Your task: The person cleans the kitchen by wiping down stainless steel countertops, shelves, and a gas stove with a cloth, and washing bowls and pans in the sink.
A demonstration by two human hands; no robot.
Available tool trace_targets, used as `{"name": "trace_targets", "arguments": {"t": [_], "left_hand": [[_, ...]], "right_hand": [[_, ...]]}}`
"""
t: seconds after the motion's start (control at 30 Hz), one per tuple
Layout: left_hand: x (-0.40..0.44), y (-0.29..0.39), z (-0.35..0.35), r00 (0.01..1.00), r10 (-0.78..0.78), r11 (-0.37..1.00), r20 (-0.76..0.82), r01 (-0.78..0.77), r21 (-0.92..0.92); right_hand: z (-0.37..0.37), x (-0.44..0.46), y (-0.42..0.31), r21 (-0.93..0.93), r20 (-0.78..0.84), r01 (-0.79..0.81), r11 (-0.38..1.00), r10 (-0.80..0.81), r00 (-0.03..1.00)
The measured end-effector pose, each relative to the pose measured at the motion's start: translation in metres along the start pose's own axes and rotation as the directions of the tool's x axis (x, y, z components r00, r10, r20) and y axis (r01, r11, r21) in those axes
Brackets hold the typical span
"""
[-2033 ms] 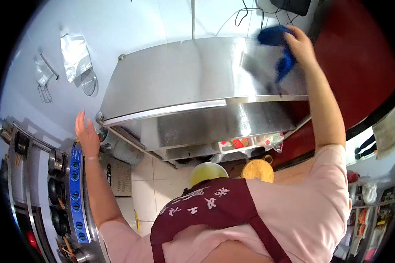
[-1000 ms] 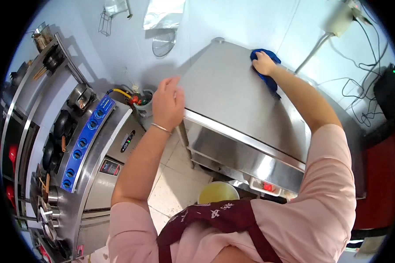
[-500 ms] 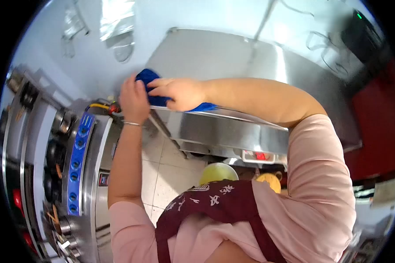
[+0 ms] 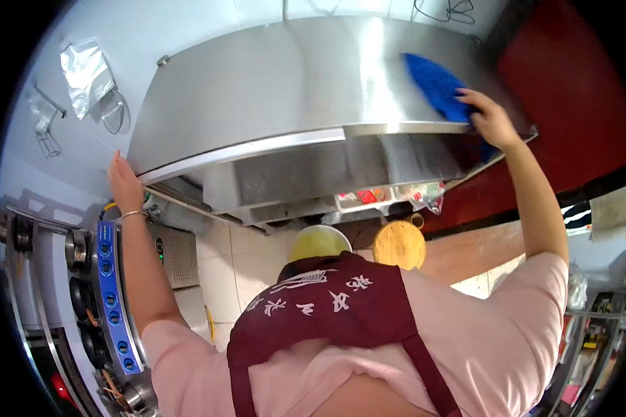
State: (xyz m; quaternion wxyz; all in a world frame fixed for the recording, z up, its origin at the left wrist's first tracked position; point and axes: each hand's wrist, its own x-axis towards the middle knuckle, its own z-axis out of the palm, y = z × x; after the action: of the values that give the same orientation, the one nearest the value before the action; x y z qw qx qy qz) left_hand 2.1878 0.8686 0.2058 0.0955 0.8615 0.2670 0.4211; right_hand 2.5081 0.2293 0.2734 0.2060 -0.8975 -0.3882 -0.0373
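Note:
A blue cloth (image 4: 435, 83) lies across the right end of the stainless steel table (image 4: 257, 83), with part of it hanging over the front edge. My right hand (image 4: 494, 121) grips the cloth near that edge, its thumb and fingers on the fabric. At the opposite end, my left hand (image 4: 126, 186) is closed around the table's front left corner; some of its fingers are hidden. A bracelet circles the left wrist.
Below the table are a pale green bucket (image 4: 320, 241), a round wooden stool (image 4: 399, 244) and a white tray (image 4: 365, 198) of packets. A blue-fronted stove (image 4: 113, 299) stands left; a dark red surface (image 4: 570, 83) adjoins the right. Plastic bags (image 4: 87, 76) hang on the wall.
My right hand has carried the blue cloth from the table's left end to its right end. My left hand has left the cloth's side and come down to the left corner. The view has shifted right.

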Motion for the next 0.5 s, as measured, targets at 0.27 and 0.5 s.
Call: {"name": "trace_targets", "arguments": {"t": [0.27,0.5], "left_hand": [[0.015,-0.047,0.011,0.997,0.028,0.99,0.066,-0.037,0.139],[0.021,-0.04,-0.005,0.985,0.125,0.862,0.122,-0.169,0.477]], "right_hand": [[0.012,-0.244,0.1,0.881,0.05,-0.431,0.195,0.868,0.493],[0.151,-0.283,0.177,0.528,0.082,-0.655,0.54,0.735,0.673]]}}
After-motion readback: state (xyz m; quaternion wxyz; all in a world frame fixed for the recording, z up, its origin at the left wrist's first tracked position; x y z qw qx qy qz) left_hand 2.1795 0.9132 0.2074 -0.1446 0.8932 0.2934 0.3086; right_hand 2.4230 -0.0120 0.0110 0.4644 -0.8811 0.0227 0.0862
